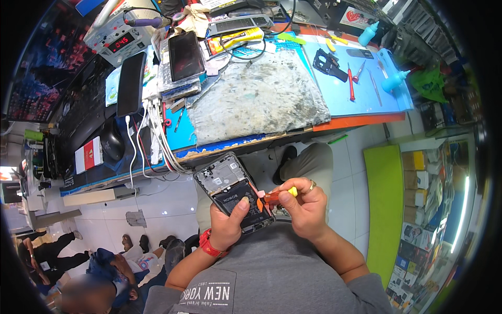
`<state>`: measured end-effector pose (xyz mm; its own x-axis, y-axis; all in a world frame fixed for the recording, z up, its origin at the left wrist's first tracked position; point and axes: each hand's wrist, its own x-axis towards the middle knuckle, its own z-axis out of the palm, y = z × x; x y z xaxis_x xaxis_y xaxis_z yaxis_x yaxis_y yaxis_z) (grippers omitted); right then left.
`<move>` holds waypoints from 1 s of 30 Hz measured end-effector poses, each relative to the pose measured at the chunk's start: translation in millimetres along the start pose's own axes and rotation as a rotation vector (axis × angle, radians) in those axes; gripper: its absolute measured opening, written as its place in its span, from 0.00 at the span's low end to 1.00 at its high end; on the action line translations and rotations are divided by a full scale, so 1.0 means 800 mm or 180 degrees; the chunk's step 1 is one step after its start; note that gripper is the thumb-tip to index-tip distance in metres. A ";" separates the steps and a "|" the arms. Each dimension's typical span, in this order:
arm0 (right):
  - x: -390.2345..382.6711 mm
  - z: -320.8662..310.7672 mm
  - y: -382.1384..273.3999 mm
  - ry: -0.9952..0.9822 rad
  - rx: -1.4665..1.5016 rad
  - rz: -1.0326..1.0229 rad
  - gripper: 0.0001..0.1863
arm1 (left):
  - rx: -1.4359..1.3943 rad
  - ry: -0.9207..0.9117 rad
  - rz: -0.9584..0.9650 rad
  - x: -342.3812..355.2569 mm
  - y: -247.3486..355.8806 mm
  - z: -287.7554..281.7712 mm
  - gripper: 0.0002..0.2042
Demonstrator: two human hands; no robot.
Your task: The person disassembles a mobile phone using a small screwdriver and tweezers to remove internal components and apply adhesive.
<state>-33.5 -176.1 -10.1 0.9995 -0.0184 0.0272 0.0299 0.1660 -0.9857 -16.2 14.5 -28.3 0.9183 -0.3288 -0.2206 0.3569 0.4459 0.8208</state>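
Note:
My left hand [228,224] grips an opened smartphone [222,177] by its lower left side, thumb lying over the black battery [238,203]. The phone is held in front of my body with its back cover off and its inner metal plate showing. Between the thumb and fingers of my right hand [309,212] is a small orange-red tool [273,198] with a yellow end; its exact kind is unclear. Its front end meets the phone's right edge, beside an orange strip [260,204] on the battery. Whether it touches the battery is too small to tell.
The workbench ahead carries a stained grey mat [256,99], dark phones [186,56], a soldering station [117,39] and white cables [157,125]. On the blue mat [345,97] lie screwdrivers [351,86] and tweezers [374,86]. A green panel [379,204] stands right. People sit lower left.

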 end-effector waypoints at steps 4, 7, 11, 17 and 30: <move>-0.001 -0.008 -0.002 -0.0177 -0.1130 -0.0659 0.06 | 0.0266 0.0040 0.0074 0.004 0.000 0.005 0.16; -0.007 -0.004 0.012 0.0130 0.0660 0.0452 0.07 | 0.0147 -0.0202 -0.0100 0.003 0.003 0.005 0.16; -0.001 -0.011 0.017 0.0069 0.1408 0.0929 0.07 | -0.0198 -0.0312 -0.0248 0.002 0.002 0.003 0.17; 0.001 -0.014 0.021 0.0021 0.1573 0.1091 0.07 | -0.0329 -0.0517 -0.0311 0.003 -0.009 -0.011 0.19; 0.147 -0.091 -0.036 0.1318 -0.2513 -0.1250 0.06 | -0.0395 0.0125 0.0234 0.015 -0.004 0.008 0.20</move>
<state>82.0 -255.2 9.2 0.8319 -0.3015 0.4658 0.1915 -0.6319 -0.7510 -7.4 4.0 -30.2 0.9478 -0.2598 -0.1848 0.3047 0.5679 0.7646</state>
